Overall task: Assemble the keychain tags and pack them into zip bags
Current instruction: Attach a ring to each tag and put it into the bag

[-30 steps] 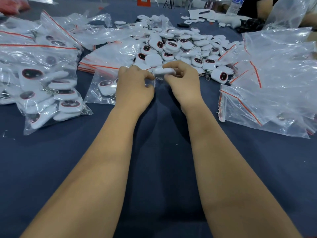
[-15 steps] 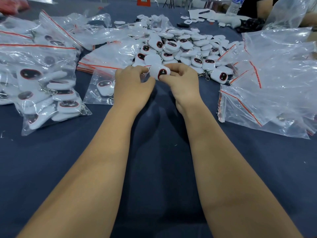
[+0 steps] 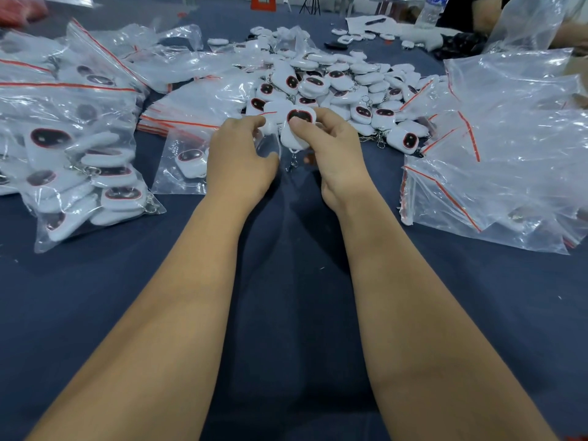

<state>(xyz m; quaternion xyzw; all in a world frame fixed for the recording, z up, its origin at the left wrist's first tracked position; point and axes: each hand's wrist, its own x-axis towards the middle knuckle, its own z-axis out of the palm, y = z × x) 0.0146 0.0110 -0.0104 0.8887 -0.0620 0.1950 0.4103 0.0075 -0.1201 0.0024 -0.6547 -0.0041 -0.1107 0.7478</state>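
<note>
My right hand [image 3: 334, 148] grips a white keychain tag [image 3: 297, 130] with a dark red-rimmed oval face; its metal chain [image 3: 292, 162] dangles below. My left hand [image 3: 237, 157] pinches the mouth of a small clear zip bag [image 3: 269, 144] right beside the tag. Whether the tag's lower end is inside the bag I cannot tell. A heap of loose tags [image 3: 343, 87] lies just behind both hands.
A small bag holding one tag [image 3: 184, 167] lies left of my left hand. Filled bags [image 3: 73, 160] pile up at the left, a stack of flat empty zip bags [image 3: 191, 113] behind, crumpled large bags [image 3: 509, 148] at the right. A person's arm [image 3: 569, 33] is far right.
The tag has turned from lying flat between the fingertips to standing with its dark face up, held lower in my right hand. The chain now hangs free, and my left hand holds a bag mouth beside it.
</note>
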